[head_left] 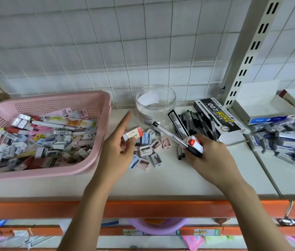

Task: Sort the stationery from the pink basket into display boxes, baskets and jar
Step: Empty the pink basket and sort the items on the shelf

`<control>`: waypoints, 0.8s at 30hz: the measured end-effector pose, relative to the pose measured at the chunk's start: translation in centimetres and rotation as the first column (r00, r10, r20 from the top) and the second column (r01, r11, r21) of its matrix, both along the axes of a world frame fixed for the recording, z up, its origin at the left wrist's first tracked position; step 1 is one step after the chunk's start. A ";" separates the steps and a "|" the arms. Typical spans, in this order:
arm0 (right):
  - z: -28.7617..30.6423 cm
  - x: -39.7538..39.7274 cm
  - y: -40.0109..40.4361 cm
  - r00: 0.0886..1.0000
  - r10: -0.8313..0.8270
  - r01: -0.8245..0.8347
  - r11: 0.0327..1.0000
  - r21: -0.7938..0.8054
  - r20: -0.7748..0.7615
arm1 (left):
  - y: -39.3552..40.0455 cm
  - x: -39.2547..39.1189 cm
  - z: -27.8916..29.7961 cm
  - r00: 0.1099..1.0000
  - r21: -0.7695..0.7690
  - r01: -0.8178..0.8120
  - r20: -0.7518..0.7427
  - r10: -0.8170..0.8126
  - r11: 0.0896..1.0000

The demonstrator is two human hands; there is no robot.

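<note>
Just right of the pink basket [96, 104], the left hand [119, 149] is pinching a red-and-white eraser [133, 134], forefinger sticking out straight. Further right, the right hand [208, 156] is gripping a black pen [172, 137] and another eraser [194, 143] over scattered sharpeners [147, 151]. Beyond them, behind the basket's right corner, the clear jar [155, 104] is standing open.

Bare shelf [161, 180] lies near; sharpeners [148, 153] and pens [193, 122] crowd the jar [155, 104].
</note>
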State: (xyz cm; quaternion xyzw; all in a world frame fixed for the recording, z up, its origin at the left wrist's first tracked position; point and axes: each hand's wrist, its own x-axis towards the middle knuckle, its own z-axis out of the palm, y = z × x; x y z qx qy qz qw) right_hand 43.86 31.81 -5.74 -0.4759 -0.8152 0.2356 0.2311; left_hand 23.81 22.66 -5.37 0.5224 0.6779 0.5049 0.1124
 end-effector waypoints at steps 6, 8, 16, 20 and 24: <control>0.3 -0.8 -0.2 1.000 0.004 -0.004 1.000 0.009 0.014 | -2.3 -0.3 -2.2 0.990 -0.034 -0.118 0.072 0.120 0.992; 0.4 -1.0 -0.3 1.000 0.008 -0.008 1.000 0.026 0.018 | -2.6 -0.3 -2.7 0.983 -0.039 -0.181 0.024 0.182 0.983; 0.2 -1.1 -1.0 0.997 -0.003 -0.001 0.998 0.066 0.074 | -2.5 -0.4 -2.6 0.954 -0.224 -0.225 -0.251 0.167 0.948; 0.1 -1.1 -1.3 0.995 -0.023 0.016 0.998 0.065 0.099 | -1.8 -0.7 -2.3 0.960 -0.246 -0.230 -0.216 0.178 0.941; 0.2 -1.3 -1.7 0.993 -0.036 0.031 0.998 0.050 0.111 | -1.6 -1.0 -2.3 0.975 -0.273 -0.193 -0.158 0.154 0.942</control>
